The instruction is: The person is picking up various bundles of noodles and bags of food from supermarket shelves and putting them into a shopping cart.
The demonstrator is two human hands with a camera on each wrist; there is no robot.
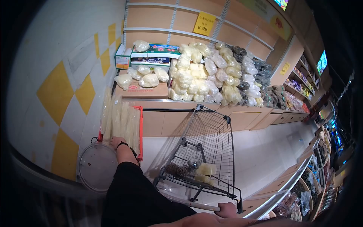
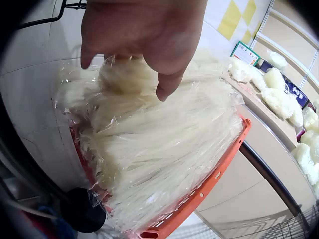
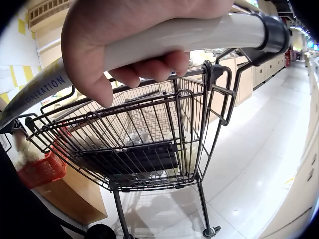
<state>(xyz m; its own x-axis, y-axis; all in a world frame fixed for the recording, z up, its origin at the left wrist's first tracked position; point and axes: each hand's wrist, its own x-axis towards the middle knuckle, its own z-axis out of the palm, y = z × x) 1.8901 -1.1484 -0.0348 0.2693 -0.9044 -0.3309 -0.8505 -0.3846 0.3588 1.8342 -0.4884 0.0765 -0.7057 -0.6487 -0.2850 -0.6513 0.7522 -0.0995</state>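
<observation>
In the left wrist view my left hand (image 2: 144, 35) is over clear plastic bags of long pale dried noodles (image 2: 164, 134). Its thumb and one finger point down, spread apart, at the near end of the bags; the other fingers are hidden. A red plastic basket (image 2: 204, 191) holds the bags. My right hand (image 3: 134, 40) grips the pale handle (image 3: 199, 37) of a wire shopping cart (image 3: 134, 132), its fingers wrapped underneath. Inside the cart, the head view shows pale yellowish packages (image 1: 206, 170), dark brown bundles (image 1: 176, 170) and a shiny clear bag (image 1: 194, 163).
A round lidded container (image 1: 97, 166) stands beside the basket, close to the tiled wall (image 1: 56, 94). Behind, a shelf bears many bagged pale goods (image 1: 193, 75) and cardboard boxes (image 1: 151, 92). Display bins (image 1: 295, 189) line the right side of the aisle floor (image 1: 261, 147).
</observation>
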